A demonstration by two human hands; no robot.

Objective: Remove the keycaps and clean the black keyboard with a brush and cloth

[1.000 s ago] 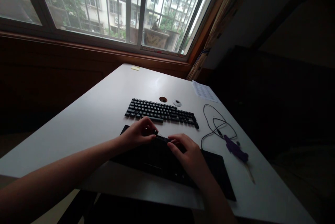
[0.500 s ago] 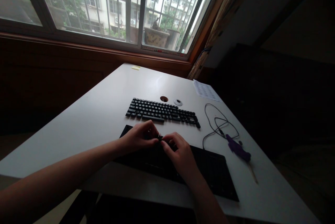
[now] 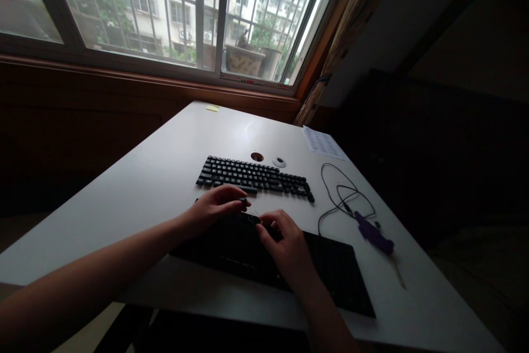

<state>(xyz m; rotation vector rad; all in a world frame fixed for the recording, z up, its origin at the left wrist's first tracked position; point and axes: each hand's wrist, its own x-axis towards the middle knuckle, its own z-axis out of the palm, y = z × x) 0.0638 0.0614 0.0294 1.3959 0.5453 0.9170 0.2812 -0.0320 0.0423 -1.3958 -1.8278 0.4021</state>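
My left hand (image 3: 217, 204) pinches a small black keycap (image 3: 243, 200) between thumb and fingertips, above the far edge of a black keyboard base (image 3: 334, 267). Just right of it, my right hand (image 3: 285, 237) is closed on a small dark keycap puller (image 3: 253, 218), whose thin wire loops stick up toward the left hand. The keyboard base lies under both hands, its surface too dark to make out in detail. Beyond the hands, black keycaps (image 3: 264, 174) lie set out in keyboard order on the white table.
On the right of the white table (image 3: 157, 177) are a looped black cable (image 3: 345, 186) and a purple-handled tool (image 3: 374, 234). A round hole (image 3: 257, 157), a white ring-shaped cover (image 3: 279, 162), a printed sheet (image 3: 324, 142) and a yellow note (image 3: 212, 108) are farther back.
My left hand has drawn away from the right, up and to the left, with the keycap in its fingers. My right hand has stayed nearly in place with the puller.
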